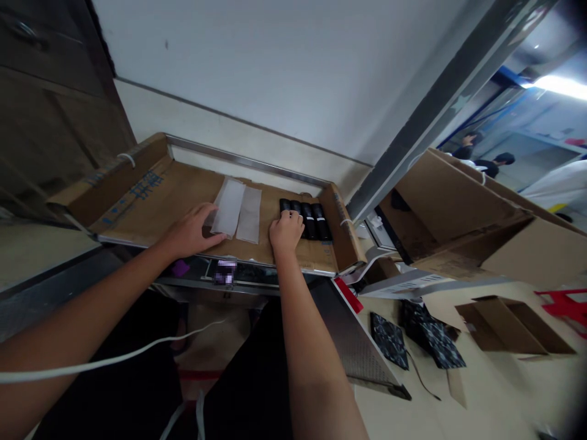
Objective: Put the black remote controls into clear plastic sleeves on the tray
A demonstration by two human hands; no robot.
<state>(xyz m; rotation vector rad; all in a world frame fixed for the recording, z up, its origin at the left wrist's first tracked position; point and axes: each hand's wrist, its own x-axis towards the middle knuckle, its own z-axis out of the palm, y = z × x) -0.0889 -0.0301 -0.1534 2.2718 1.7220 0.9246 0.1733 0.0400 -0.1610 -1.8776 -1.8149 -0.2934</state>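
Lining the steel-edged bench (247, 162), a flat brown cardboard sheet with raised side flaps (178, 192) carries everything. Two translucent white flat pouches (229, 206) lie side by side near its middle, thin and limp, their long edges touching. Four black cylindrical rolls with pale bands (312, 221) sit packed in a row against the right flap. The left hand (190, 233) lies palm down, fingers spread and slack, tips pinning the left pouch's near corner without gripping it. The right hand (286, 232) curls its fingers over the leftmost roll; whether they clamp it I cannot tell. Both hands seem to be taking hold; so flat a pouch would need an edge pinch.
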